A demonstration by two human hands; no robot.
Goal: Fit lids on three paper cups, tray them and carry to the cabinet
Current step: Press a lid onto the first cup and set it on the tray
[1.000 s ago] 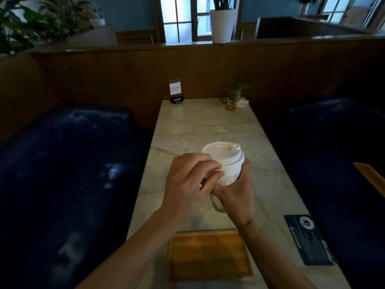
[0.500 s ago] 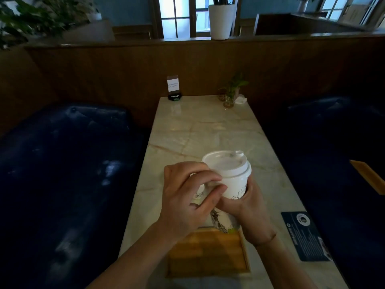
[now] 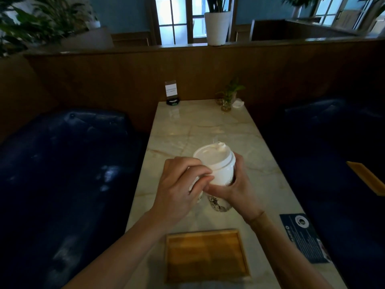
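Note:
A white paper cup (image 3: 221,178) with a dark print near its base is held upright just above the marble table (image 3: 187,130). A white plastic lid (image 3: 212,156) sits on top of it. My right hand (image 3: 237,188) wraps around the cup's right side. My left hand (image 3: 179,188) is on the cup's left side, with its fingertips pinched at the lid's lower rim. Something white (image 3: 196,197), possibly another cup, peeks out behind my left hand and is mostly hidden. A flat wooden tray (image 3: 206,233) lies at the near table edge with nothing on it.
A dark blue card (image 3: 302,236) lies to the right of the tray. A small plant in a glass (image 3: 227,101) and a sign holder (image 3: 171,92) stand at the far end, against a wooden partition. Dark blue sofas flank the table. A wooden board (image 3: 366,176) rests on the right sofa.
The cup and both hands have moved away from the tray toward the table's middle. My left fingertips have risen to the lid's rim.

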